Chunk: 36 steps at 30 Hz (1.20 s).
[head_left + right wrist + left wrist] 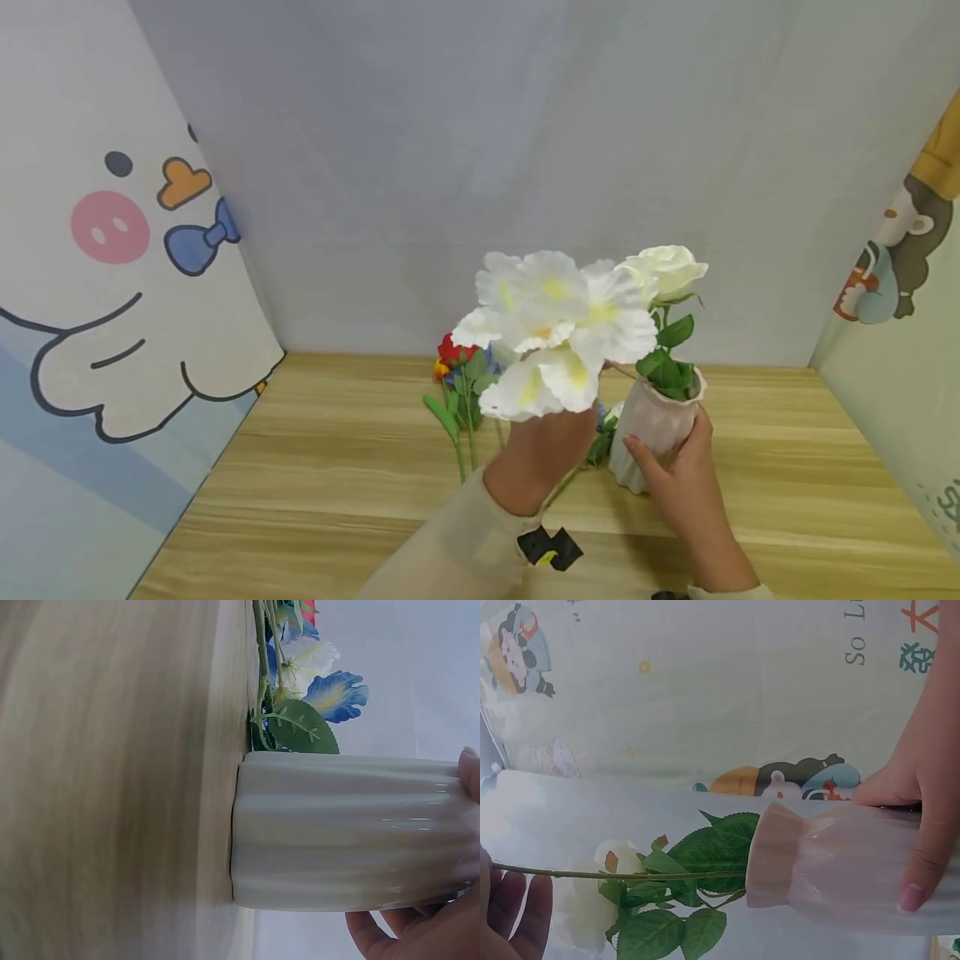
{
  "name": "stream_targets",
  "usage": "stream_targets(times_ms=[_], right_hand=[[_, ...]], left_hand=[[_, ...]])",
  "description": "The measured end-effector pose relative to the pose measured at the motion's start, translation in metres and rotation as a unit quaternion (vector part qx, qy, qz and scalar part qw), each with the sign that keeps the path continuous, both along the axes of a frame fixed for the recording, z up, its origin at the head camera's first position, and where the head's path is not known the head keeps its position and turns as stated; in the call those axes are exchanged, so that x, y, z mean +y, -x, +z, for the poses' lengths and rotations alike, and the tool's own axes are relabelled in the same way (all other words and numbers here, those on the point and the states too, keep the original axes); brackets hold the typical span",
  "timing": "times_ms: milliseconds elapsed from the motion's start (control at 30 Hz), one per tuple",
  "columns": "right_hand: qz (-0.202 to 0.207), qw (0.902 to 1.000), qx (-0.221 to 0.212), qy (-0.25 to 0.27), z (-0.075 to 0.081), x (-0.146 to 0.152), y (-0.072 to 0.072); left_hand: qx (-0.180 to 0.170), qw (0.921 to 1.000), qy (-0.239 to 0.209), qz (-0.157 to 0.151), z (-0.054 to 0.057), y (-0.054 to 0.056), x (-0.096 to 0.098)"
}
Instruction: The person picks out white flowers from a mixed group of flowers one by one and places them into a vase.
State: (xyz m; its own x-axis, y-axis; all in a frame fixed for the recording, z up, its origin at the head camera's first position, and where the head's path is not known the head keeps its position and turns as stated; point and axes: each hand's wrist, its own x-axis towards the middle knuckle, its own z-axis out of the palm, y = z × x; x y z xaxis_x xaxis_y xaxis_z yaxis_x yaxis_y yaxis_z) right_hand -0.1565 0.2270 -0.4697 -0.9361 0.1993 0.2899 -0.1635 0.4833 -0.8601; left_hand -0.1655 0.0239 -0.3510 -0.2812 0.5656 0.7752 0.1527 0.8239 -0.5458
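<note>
Left hand (543, 458): I'm pinching a stem (577, 874)
Right hand (682, 483): fingers round the vase (656, 419)
Tabletop (802, 492): vase's well off right edge

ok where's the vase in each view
Head: right of centre, the vase held by the right hand.
Left wrist: lower right, vase sideways, mouth pointing left.
Right wrist: right half, vase sideways, base toward the left.
Shared landmark: the right hand gripping it.

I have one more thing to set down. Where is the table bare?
Bare table shows left of the loose flowers, out to the left wall, and right of the vase, out to the right wall. Between, it is crowded: those flowers, the left hand holding the big white flower, the right hand gripping the vase.
</note>
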Motion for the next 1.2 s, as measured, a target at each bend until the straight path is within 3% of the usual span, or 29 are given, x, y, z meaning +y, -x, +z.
stream_targets(times_ms=[33, 100, 133, 200, 233, 300, 367, 400, 433, 467, 600, 667, 700, 733, 800, 867, 900, 933, 1000, 1033, 1067, 1100, 1167, 1200], right_hand=[[0.001, 1.0000, -0.002, 0.000, 0.000, 0.000, 0.000], [0.002, 1.0000, -0.003, -0.002, 0.001, 0.000, -0.001], [0.000, 1.0000, -0.001, -0.002, 0.001, 0.000, -0.001], [0.000, 1.0000, 0.004, -0.004, 0.000, 0.000, -0.001], [0.000, 1.0000, 0.006, -0.005, 0.000, 0.000, 0.000], [0.000, 0.9999, 0.015, -0.007, -0.002, 0.001, 0.000], [0.002, 0.9997, 0.022, -0.009, -0.002, 0.001, 0.000], [0.004, 0.9996, 0.025, -0.010, -0.002, 0.001, 0.000], [0.006, 0.9995, 0.028, -0.011, -0.002, 0.001, -0.001], [0.006, 0.9995, 0.029, -0.011, -0.002, 0.001, -0.001], [0.010, 0.9994, 0.031, -0.009, 0.001, 0.000, -0.003], [0.009, 0.9995, 0.029, -0.009, 0.001, 0.000, -0.003], [0.010, 0.9995, 0.027, -0.009, 0.000, 0.000, -0.003], [0.010, 0.9996, 0.025, -0.010, -0.001, 0.000, -0.003], [0.007, 0.9996, 0.023, -0.013, -0.003, 0.001, -0.003], [0.005, 0.9996, 0.024, -0.016, -0.005, 0.002, -0.002], [0.004, 0.9995, 0.025, -0.018, -0.006, 0.002, -0.002], [0.002, 0.9994, 0.028, -0.020, -0.007, 0.003, -0.002], [0.002, 0.9993, 0.031, -0.021, -0.008, 0.003, -0.001], [0.002, 0.9992, 0.032, -0.021, -0.008, 0.003, -0.001], [0.001, 0.9992, 0.033, -0.022, -0.009, 0.003, 0.000], [0.002, 0.9992, 0.032, -0.023, -0.009, 0.004, 0.000], [0.001, 0.9993, 0.029, -0.024, -0.010, 0.004, 0.001], [0.001, 0.9993, 0.027, -0.024, -0.011, 0.004, 0.001]], left_hand=[[0.037, 0.9992, -0.015, -0.005, -0.001, 0.004, 0.001], [0.048, 0.9977, -0.026, -0.041, -0.002, 0.010, 0.002], [0.042, 0.9961, -0.037, -0.069, -0.002, 0.013, 0.002], [-0.003, 0.9825, -0.090, -0.163, 0.001, 0.018, 0.005], [-0.043, 0.9661, -0.128, -0.220, 0.002, 0.021, 0.008], [-0.137, 0.9146, -0.207, -0.320, 0.008, 0.023, 0.014], [-0.226, 0.8302, -0.296, -0.415, 0.011, 0.024, 0.020], [-0.258, 0.8106, -0.317, -0.419, 0.011, 0.024, 0.022], [-0.300, 0.7732, -0.352, -0.434, 0.012, 0.023, 0.025], [-0.327, 0.7540, -0.368, -0.435, 0.012, 0.022, 0.026], [-0.398, 0.7137, -0.393, -0.421, 0.010, 0.021, 0.032], [-0.435, 0.6842, -0.412, -0.416, 0.009, 0.020, 0.035], [-0.462, 0.6597, -0.424, -0.415, 0.008, 0.019, 0.036], [-0.476, 0.6466, -0.433, -0.410, 0.006, 0.019, 0.038], [-0.498, 0.6266, -0.446, -0.400, 0.001, 0.019, 0.042], [-0.502, 0.6271, -0.448, -0.393, -0.005, 0.019, 0.045], [-0.500, 0.6315, -0.446, -0.391, -0.008, 0.020, 0.047], [-0.490, 0.6425, -0.441, -0.391, -0.010, 0.021, 0.049], [-0.490, 0.6359, -0.443, -0.400, -0.015, 0.024, 0.052], [-0.493, 0.6281, -0.448, -0.402, -0.017, 0.025, 0.053], [-0.502, 0.6124, -0.458, -0.404, -0.019, 0.025, 0.054], [-0.516, 0.5883, -0.469, -0.409, -0.021, 0.026, 0.055], [-0.534, 0.5567, -0.487, -0.411, -0.024, 0.027, 0.056], [-0.538, 0.5496, -0.490, -0.410, -0.026, 0.028, 0.057]])
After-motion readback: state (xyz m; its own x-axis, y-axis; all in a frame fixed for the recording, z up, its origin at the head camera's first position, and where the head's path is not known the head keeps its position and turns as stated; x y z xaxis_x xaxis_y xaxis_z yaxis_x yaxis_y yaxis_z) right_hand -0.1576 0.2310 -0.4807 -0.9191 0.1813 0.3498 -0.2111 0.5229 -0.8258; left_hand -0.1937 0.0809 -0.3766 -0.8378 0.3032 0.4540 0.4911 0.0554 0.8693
